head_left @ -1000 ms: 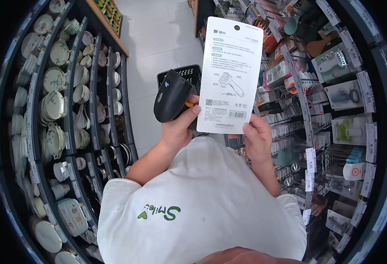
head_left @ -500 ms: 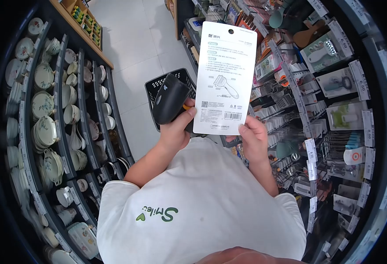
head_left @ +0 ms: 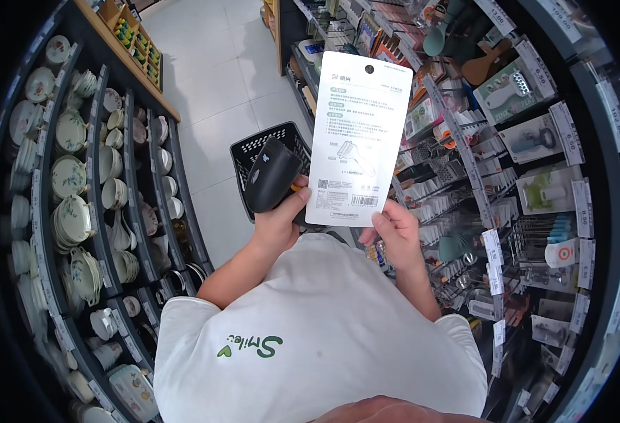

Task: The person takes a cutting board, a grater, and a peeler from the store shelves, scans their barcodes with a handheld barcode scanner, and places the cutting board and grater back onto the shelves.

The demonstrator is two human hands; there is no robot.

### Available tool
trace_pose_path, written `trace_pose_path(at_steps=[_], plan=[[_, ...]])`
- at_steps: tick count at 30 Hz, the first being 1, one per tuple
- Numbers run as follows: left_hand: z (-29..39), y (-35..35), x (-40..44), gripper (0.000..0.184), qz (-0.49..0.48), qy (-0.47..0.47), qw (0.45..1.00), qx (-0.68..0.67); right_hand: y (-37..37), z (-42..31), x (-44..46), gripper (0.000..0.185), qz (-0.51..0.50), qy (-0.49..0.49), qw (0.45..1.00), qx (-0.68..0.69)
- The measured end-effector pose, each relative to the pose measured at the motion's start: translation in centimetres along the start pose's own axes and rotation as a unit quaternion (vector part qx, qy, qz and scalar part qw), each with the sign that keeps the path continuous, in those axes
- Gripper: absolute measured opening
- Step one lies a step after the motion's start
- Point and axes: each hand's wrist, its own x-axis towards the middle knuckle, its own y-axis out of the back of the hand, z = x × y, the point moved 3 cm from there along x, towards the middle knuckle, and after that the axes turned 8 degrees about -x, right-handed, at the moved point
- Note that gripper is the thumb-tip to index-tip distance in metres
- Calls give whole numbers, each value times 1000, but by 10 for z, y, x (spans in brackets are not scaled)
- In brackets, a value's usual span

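My left hand (head_left: 279, 224) is closed around a black handheld barcode scanner (head_left: 273, 176), whose yellow trigger shows by the thumb. That thumb reaches the lower left edge of a white packaging card (head_left: 356, 134). My right hand (head_left: 397, 231) pinches the card's lower right corner between thumb and fingers. The card is upright with its printed back toward me, showing a line drawing of a peeler-like tool, a QR code and a barcode near the bottom. A round hang hole is at its top. What lies on the far side of the card is hidden.
A black plastic shopping basket (head_left: 292, 134) is beyond the scanner. Shelves of bowls and plates (head_left: 70, 173) line the left. On the right, a rack holds packaged kitchen tools (head_left: 511, 92) above price labels. A tiled floor (head_left: 208, 77) runs between them.
The card, the scanner and both hands sit slightly lower in the view. The card has shifted a little to the left at its bottom. Both holds look unchanged.
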Motion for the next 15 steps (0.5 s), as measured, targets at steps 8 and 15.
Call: trace_pose_path(at_steps=[8, 15], plan=[[0, 3, -9, 23, 7, 9, 1000, 0, -1, 4, -1, 26, -4, 11, 1000, -4], [-1, 1, -13, 23, 3, 4, 1000, -2, -1, 4, -5, 26, -9, 23, 1000, -1]])
